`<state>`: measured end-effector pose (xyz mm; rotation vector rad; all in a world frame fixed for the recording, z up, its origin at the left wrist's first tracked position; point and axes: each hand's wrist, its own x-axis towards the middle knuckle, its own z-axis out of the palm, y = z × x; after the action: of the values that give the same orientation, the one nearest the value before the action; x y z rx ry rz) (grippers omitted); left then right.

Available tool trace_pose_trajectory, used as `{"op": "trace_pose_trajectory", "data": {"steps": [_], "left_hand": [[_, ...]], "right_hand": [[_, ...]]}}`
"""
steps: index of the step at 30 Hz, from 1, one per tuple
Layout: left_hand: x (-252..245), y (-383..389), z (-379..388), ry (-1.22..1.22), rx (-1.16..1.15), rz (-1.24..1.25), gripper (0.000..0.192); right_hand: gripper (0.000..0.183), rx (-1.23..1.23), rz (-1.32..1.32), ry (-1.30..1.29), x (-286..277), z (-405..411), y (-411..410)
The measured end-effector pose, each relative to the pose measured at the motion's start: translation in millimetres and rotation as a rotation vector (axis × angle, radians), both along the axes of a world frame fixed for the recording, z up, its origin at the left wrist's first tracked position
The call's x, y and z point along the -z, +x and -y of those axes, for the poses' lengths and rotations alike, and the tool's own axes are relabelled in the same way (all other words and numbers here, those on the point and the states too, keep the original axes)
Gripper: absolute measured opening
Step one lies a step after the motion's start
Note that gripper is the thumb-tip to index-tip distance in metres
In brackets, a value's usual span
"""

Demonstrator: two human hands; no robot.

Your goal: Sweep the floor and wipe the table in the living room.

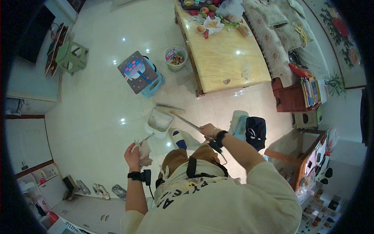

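My right hand (208,131) is closed around the metal handle of a broom (188,121). The broom head lies on the tiled floor, blurred, along the far edge of a white long-handled dustpan (160,120). In my left hand (133,156) is the upper end of the dustpan's thin handle (146,138). A crumpled pale cloth or bag (145,153) hangs by the same hand; whether the fingers grip it too is unclear. The dustpan rests just ahead of my slippered foot (178,139), its mouth facing the broom.
Ahead stands a long table (225,58) with food and fruit at its far end. Beside it are a waste bin (176,58) and a blue stool (153,84) with a dark board on top. A dark bag (255,133) sits to the right; shoes (102,191) line the left.
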<state>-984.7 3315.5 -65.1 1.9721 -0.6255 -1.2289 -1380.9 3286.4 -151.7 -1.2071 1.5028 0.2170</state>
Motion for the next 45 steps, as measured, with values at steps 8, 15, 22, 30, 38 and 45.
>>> {"op": "trace_pose_trajectory", "data": {"steps": [8, 15, 22, 30, 38, 45], "left_hand": [[-2, -8, -1, -0.016, -0.179, -0.225, 0.029], [-2, -17, -32, -0.064, -0.393, -0.332, 0.04], [-42, -49, -29, 0.399, 0.02, -1.027, 0.044], [-38, -37, -23, 0.42, 0.128, -0.872, 0.029], [18, -18, -46, 0.346, 0.052, -1.058, 0.044], [0, -31, -18, 0.447, -0.057, -0.922, 0.069]], "right_hand": [[0.032, 0.192, 0.323, 0.046, -140, -36, -9], [0.04, 0.168, 0.393, 0.141, -200, 22, 49], [0.053, 0.215, 0.649, 0.442, -252, 53, 114], [0.031, -0.04, 0.642, 0.381, -256, 30, 176], [0.049, -0.471, 0.559, 0.073, -244, 8, 187], [0.045, -0.312, 0.612, 0.263, -286, 18, 202]]}}
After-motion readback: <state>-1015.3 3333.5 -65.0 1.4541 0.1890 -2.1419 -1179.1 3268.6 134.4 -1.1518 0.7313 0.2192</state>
